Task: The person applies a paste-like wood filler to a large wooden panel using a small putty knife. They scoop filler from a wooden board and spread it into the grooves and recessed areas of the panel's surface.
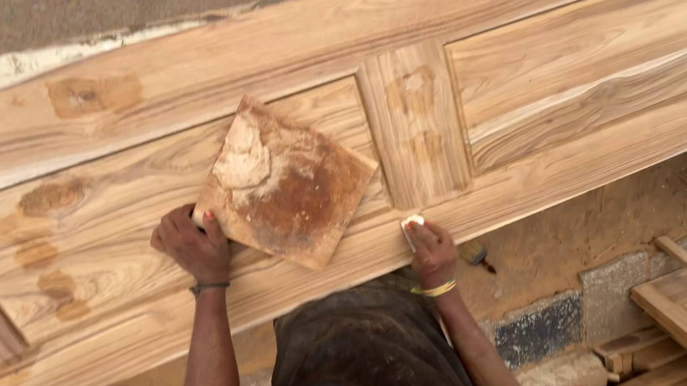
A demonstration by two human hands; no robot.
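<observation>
A large panelled wooden door [524, 93] lies flat across the view, with brown filler patches on it. My left hand [191, 246] grips the lower left corner of a square board [284, 185] smeared with pale and brown putty, which rests on the door. My right hand [433, 254] presses a small flat scraper blade [411, 223] against the door's lower rail, just below the short upright piece between two panels. A yellow bangle sits on my right wrist and a dark band on my left.
Rough ground lies beyond the door's top edge [93, 3]. Below the door are an earthen floor, a tool with a yellow handle [475, 253], and stacked wooden frames and offcuts [670, 316] at the lower right. My dark clothing fills the bottom centre.
</observation>
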